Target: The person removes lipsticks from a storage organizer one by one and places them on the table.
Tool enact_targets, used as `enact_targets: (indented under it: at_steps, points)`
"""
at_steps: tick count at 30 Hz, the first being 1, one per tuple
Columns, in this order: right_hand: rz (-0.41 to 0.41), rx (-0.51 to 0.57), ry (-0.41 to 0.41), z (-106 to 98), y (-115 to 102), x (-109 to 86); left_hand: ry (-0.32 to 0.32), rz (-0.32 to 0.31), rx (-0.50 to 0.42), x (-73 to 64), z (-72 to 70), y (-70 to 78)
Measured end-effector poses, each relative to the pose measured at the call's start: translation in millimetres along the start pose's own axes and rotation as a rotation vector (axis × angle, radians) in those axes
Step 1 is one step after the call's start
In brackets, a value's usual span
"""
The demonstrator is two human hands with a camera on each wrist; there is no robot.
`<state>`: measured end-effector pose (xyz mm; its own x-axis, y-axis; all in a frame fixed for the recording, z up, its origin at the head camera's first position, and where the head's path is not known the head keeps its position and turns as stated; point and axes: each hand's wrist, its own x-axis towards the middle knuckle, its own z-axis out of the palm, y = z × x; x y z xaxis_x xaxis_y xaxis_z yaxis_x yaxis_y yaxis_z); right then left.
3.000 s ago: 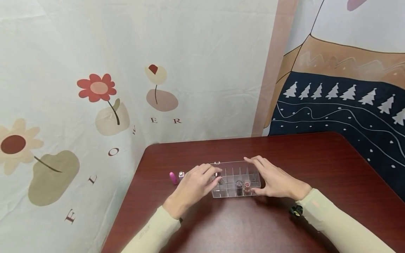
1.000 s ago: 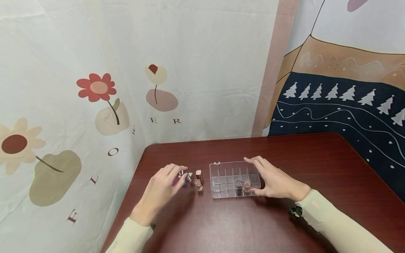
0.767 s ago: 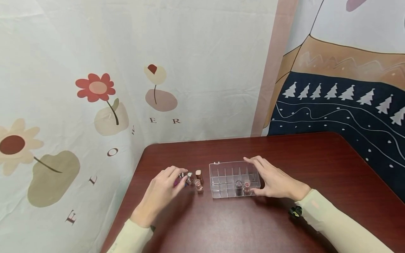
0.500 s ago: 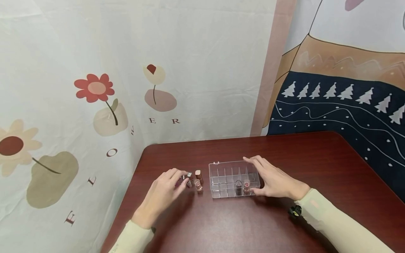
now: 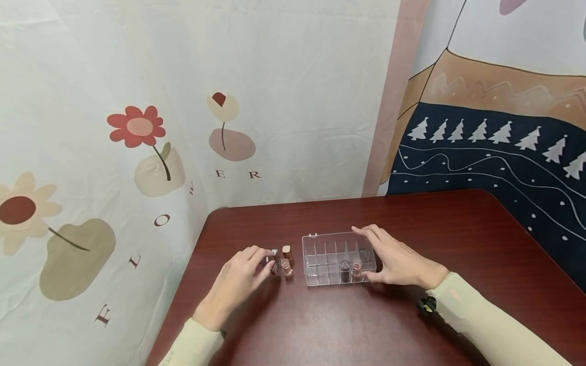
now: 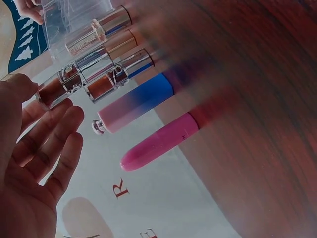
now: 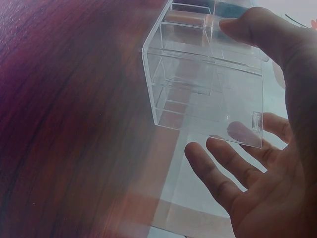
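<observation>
My left hand [image 5: 235,277] is left of the box, thumb and fingertips pinching a clear lipstick tube [image 6: 58,88] with a dark red-brown core and silver ring. Its other fingers are loosely spread. Beside it stand another clear dark lipstick [image 6: 101,85], a blue-and-pink tube [image 6: 136,103] with a silver knob, and a bright pink tube [image 6: 161,142]. My right hand [image 5: 396,259] grips the right end of a clear compartment box [image 5: 320,279], thumb at the front, fingers behind. A dark lipstick [image 5: 345,272] and a pinkish lipstick [image 5: 357,271] stand in its front row.
Between left hand and box stand a clear-capped pinkish lipstick [image 5: 287,268] and a copper-coloured tube [image 5: 287,252]. All rest on a dark red wooden table [image 5: 329,325]. A printed cloth [image 5: 311,101] hangs behind the table's far edge.
Three seconds ago my left hand was over the box's left end; it then moved left to the tubes. Over the last second it shifted slightly right. My right hand and the box stay put.
</observation>
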<state>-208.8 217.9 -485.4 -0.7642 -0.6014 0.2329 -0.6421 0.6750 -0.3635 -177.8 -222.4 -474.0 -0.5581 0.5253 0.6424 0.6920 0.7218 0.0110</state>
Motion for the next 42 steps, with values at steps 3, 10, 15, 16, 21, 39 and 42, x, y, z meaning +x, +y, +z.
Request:
enact_targets:
  at_steps: [3, 10, 15, 16, 21, 39, 42]
  points:
    - [-0.002, 0.002, 0.000, -0.1, 0.2, -0.1, -0.002, 0.005, 0.001, -0.4, 1.4, 0.0]
    - [-0.002, 0.004, -0.003, -0.5, 0.1, -0.5, -0.006, 0.024, 0.022, -1.5, 5.6, -0.9]
    - [0.003, 0.011, -0.006, -1.1, -0.3, -0.4, -0.020, 0.019, 0.031, -3.0, 8.1, -1.4]
    - [0.004, 0.012, -0.006, -1.3, -0.4, -0.3, -0.023, 0.017, 0.031, -3.2, 8.5, -1.5]
    - [0.002, 0.012, -0.004, -1.8, -0.4, -0.1, -0.038, 0.008, 0.031, -3.9, 10.0, -1.9]
    - [0.005, 0.019, -0.009, -1.5, -0.2, 0.4, -0.110, -0.037, 0.033, -5.2, 12.0, 0.8]
    - [0.005, 0.018, -0.009, -1.4, 0.3, 0.3, -0.115, -0.041, 0.039, -5.4, 12.8, 0.7]
